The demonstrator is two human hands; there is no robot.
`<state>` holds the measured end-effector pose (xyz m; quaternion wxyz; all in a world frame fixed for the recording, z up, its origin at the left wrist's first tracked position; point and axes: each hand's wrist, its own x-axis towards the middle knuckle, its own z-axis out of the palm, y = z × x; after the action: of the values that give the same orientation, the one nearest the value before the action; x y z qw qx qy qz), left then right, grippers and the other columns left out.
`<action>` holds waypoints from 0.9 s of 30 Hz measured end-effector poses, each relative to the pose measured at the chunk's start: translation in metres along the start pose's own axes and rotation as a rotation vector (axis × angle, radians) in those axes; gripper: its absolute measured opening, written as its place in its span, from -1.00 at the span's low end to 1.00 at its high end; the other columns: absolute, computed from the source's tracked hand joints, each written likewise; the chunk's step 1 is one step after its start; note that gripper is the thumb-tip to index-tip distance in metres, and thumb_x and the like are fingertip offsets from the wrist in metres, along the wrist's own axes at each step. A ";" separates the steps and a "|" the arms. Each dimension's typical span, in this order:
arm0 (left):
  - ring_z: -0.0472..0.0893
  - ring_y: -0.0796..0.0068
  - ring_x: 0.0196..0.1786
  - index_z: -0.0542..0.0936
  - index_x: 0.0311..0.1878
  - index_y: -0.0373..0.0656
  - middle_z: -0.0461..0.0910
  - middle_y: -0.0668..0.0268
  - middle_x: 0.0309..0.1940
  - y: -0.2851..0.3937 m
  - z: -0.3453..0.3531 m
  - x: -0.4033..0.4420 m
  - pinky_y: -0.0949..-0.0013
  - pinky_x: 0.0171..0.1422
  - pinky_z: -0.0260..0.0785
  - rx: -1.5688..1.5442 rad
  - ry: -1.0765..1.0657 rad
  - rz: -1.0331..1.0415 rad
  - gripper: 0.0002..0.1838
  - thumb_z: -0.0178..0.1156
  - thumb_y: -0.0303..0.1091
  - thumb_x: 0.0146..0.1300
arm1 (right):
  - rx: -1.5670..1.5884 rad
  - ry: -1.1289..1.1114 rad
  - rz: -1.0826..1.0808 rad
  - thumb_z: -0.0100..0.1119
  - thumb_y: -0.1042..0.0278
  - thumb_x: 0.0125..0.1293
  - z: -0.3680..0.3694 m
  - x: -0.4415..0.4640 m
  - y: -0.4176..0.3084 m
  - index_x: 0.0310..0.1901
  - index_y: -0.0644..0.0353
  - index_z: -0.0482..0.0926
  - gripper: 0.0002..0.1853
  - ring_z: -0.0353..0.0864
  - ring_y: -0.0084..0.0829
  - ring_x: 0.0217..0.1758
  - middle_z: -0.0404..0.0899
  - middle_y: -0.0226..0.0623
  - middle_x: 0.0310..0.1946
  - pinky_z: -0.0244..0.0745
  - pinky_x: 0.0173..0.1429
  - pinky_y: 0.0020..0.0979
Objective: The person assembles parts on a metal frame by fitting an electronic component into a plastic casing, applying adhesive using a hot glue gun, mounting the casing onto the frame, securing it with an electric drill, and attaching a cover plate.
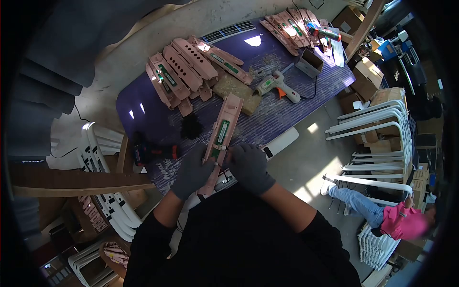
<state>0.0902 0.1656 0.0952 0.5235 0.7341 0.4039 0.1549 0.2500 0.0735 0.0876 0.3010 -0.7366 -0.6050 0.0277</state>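
Note:
A long pink plastic housing [229, 111] with a green circuit board [222, 132] set in it lies slanted in front of me, its lower end near my body. My left hand [193, 171], in a grey glove, is closed around the lower part of the housing. My right hand [249, 167], also gloved in grey, has its fingers bent together at the housing's right edge, beside the lower end of the board. Whatever is between those fingertips is too small to make out. A white piece with wires [225, 180] sits beneath, close to my body.
The purple table [282, 112] bears stacked pink housings [184, 67], a tan block [234, 91], a glue gun [279, 87], a dark bristly clump [191, 126] and a power drill [150, 152]. White curved tubes [377, 119] stand at right, near a person in pink [401, 220].

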 end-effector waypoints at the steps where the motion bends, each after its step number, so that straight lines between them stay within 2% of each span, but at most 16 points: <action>1: 0.62 0.11 -0.28 0.50 -0.08 -0.29 0.55 -0.01 -0.32 -0.002 0.000 0.000 0.12 -0.18 0.41 0.027 -0.005 0.022 -0.66 0.18 -0.26 0.17 | 0.020 -0.013 0.007 0.24 0.36 0.10 -0.001 0.000 0.000 -0.37 0.13 0.57 -0.92 0.60 -0.20 -0.44 0.54 -0.27 -0.51 0.48 -0.38 -0.18; 9: 0.64 0.05 -0.23 0.49 0.01 -0.28 0.58 -0.03 -0.26 -0.003 -0.001 -0.001 0.15 -0.12 0.45 0.024 -0.006 -0.001 -0.62 0.18 -0.27 0.19 | 0.201 -0.019 0.014 0.26 0.40 0.07 0.004 -0.004 0.006 -0.29 0.16 0.58 -0.85 0.61 -0.18 -0.39 0.54 -0.25 -0.49 0.51 -0.32 -0.18; 12: 0.65 0.10 -0.20 0.49 0.04 -0.29 0.59 -0.01 -0.23 -0.005 -0.003 0.000 0.17 -0.08 0.45 0.036 -0.040 0.029 -0.61 0.18 -0.27 0.19 | 0.132 0.000 -0.042 0.27 0.42 0.05 0.004 -0.004 0.010 -0.26 0.17 0.58 -0.82 0.61 -0.17 -0.38 0.54 -0.24 -0.48 0.50 -0.32 -0.18; 14: 0.64 0.14 -0.18 0.49 0.06 -0.30 0.59 0.03 -0.23 -0.008 -0.006 0.002 0.19 -0.05 0.45 -0.033 -0.084 -0.011 -0.59 0.19 -0.28 0.18 | 0.091 0.043 -0.186 0.29 0.42 0.06 0.003 -0.003 0.011 -0.26 0.17 0.57 -0.81 0.59 -0.17 -0.40 0.53 -0.24 -0.49 0.51 -0.33 -0.18; 17: 0.64 0.16 -0.19 0.50 0.07 -0.31 0.60 0.04 -0.22 -0.007 -0.012 0.002 0.19 -0.03 0.44 -0.183 -0.168 -0.121 -0.57 0.19 -0.28 0.18 | 0.265 0.031 -0.113 0.28 0.44 0.06 0.008 -0.003 0.014 -0.27 0.19 0.57 -0.82 0.58 -0.16 -0.42 0.54 -0.24 -0.49 0.51 -0.33 -0.19; 21: 0.64 0.18 -0.18 0.51 0.04 -0.31 0.59 0.01 -0.22 -0.015 -0.008 0.000 0.22 -0.05 0.44 -0.107 -0.115 -0.031 -0.61 0.18 -0.31 0.19 | 0.382 0.008 -0.053 0.27 0.42 0.15 0.014 -0.009 0.014 -0.23 0.23 0.60 -0.84 0.62 -0.22 -0.41 0.60 -0.21 -0.45 0.52 -0.31 -0.28; 23: 0.66 0.18 -0.22 0.51 0.04 -0.29 0.61 -0.01 -0.26 -0.001 -0.006 -0.001 0.21 -0.10 0.47 0.037 -0.060 -0.011 -0.64 0.15 -0.33 0.20 | 0.592 -0.080 0.332 0.23 0.38 0.26 0.011 -0.010 0.007 -0.14 0.29 0.63 -0.80 0.64 -0.39 -0.38 0.65 -0.24 -0.42 0.52 -0.29 -0.40; 24: 0.66 0.18 -0.22 0.51 0.04 -0.29 0.61 -0.01 -0.26 0.004 -0.004 -0.002 0.21 -0.10 0.47 0.037 -0.057 -0.012 -0.64 0.15 -0.33 0.20 | 0.594 -0.081 0.329 0.23 0.38 0.26 0.008 -0.008 0.006 -0.14 0.29 0.63 -0.80 0.64 -0.39 -0.38 0.65 -0.24 -0.42 0.52 -0.29 -0.40; 26: 0.68 0.13 -0.29 0.49 0.05 -0.24 0.62 -0.02 -0.29 0.010 0.000 -0.004 0.17 -0.18 0.50 0.098 -0.020 0.011 -0.66 0.13 -0.34 0.23 | 0.805 -0.279 0.673 0.20 0.35 0.33 0.002 -0.002 0.005 -0.08 0.34 0.63 -0.76 0.62 -0.54 -0.37 0.65 -0.30 -0.44 0.50 -0.27 -0.47; 27: 0.68 0.13 -0.29 0.49 0.05 -0.24 0.62 -0.02 -0.29 0.010 0.001 -0.004 0.17 -0.18 0.50 0.099 -0.022 0.012 -0.66 0.13 -0.34 0.23 | 0.805 -0.276 0.675 0.20 0.35 0.33 -0.001 -0.001 0.003 -0.08 0.34 0.63 -0.76 0.62 -0.54 -0.37 0.65 -0.30 -0.44 0.50 -0.27 -0.47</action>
<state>0.0926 0.1606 0.1043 0.4902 0.7631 0.4007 0.1297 0.2532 0.0721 0.0867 0.4513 -0.7060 -0.3105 0.4489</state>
